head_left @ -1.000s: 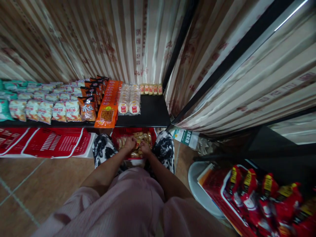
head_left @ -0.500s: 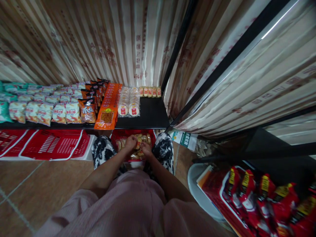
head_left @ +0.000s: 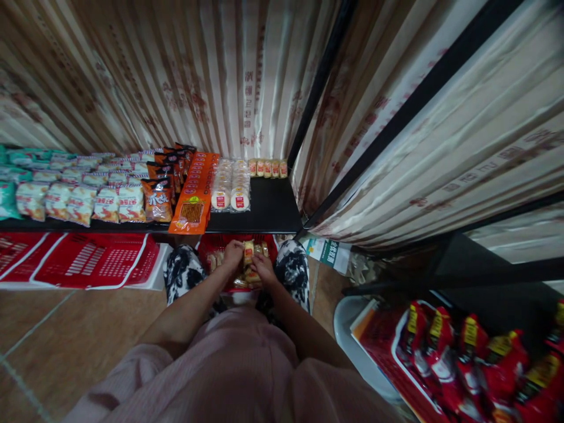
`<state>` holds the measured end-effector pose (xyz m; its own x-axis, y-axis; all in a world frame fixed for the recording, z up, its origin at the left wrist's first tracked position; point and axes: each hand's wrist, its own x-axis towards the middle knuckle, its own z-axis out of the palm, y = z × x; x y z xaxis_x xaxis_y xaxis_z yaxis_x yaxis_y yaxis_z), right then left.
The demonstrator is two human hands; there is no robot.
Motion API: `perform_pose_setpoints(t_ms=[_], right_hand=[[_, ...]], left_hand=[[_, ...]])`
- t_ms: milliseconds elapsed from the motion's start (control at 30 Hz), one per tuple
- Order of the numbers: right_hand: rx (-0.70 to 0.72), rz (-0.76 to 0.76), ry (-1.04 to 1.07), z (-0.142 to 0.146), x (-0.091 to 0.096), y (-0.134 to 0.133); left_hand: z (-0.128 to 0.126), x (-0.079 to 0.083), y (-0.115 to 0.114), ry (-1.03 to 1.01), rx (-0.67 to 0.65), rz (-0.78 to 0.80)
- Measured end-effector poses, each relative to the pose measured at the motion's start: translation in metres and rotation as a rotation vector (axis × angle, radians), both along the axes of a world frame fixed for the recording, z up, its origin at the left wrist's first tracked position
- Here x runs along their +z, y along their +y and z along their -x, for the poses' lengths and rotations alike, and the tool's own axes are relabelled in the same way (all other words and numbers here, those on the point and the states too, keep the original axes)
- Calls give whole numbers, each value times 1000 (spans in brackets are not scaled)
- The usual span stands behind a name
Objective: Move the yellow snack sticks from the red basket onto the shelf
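Note:
Between my knees stands a red plastic basket (head_left: pixel 205 242) with several small clear-wrapped snack packets (head_left: pixel 244 279) in it. Above them, one yellowish wrapped snack packet (head_left: pixel 249 251) with a red label is held upright. The fingers of my left hand (head_left: pixel 233 254) are closed at its left edge. From the right, my right hand (head_left: pixel 263 270) pinches its lower right side. Some fingertips are hidden behind the packet. Similar small packets (head_left: pixel 268 168) stand in a row at the back of the black shelf (head_left: pixel 273 205).
Round white wrapped cakes (head_left: pixel 230 198), an orange snack bag (head_left: pixel 191 200) and several white chip bags (head_left: pixel 131 202) line the shelf. A red basket (head_left: pixel 94 258) lies left below it. Red bags (head_left: pixel 440 346) sit at lower right by a black frame bar (head_left: pixel 418 282). Curtains (head_left: pixel 211 76) hang behind.
The snack packet has been raised and turned upright, its red label now showing between my hands. The view has shifted slightly.

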<state>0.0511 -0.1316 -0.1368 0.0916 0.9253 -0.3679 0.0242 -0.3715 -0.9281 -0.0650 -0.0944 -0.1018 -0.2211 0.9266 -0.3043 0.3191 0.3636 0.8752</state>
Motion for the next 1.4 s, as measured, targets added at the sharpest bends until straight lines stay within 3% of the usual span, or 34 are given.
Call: perform_pose_setpoints(t_ms=[167, 533, 733, 1133, 1400], right_hand=[[-148, 128, 181, 0, 19, 1], [-201, 22, 185, -9, 31, 6], [-249, 1, 157, -16, 42, 10], [-216, -99, 73, -25, 49, 23], [-52, -194, -185, -33, 61, 36]], left_hand=[[-4, 6, 1, -32, 88, 47], [-9, 25, -4, -403, 182, 36], [-8, 32, -8, -558, 114, -32], [-9, 28, -15, -687, 81, 23], [-9, 23, -19, -685, 18, 16]])
